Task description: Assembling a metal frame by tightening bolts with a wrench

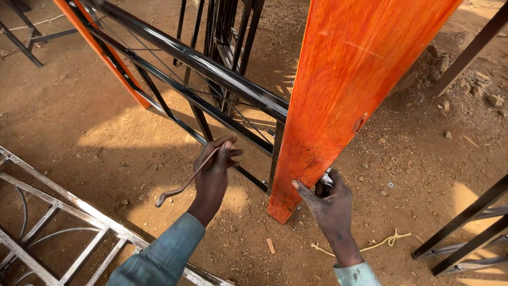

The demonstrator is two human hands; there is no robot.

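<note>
Orange plank [338, 90] gripped at its lower edge by right hand [330, 204], left hand [214, 172] fingers pinching bent rod [185, 185]

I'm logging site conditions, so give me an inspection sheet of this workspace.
Surface: bare dirt ground, stones scattered.
Job's things: orange painted board standing on end against a black metal frame; small metal fitting at its lower edge.
Clutter: wood chip, small washer.
Grips: left hand holds a bent metal rod; right hand pinches the fitting.
Cables: knotted string.
Surroundings: grey metal frame, more dark frames.
</note>
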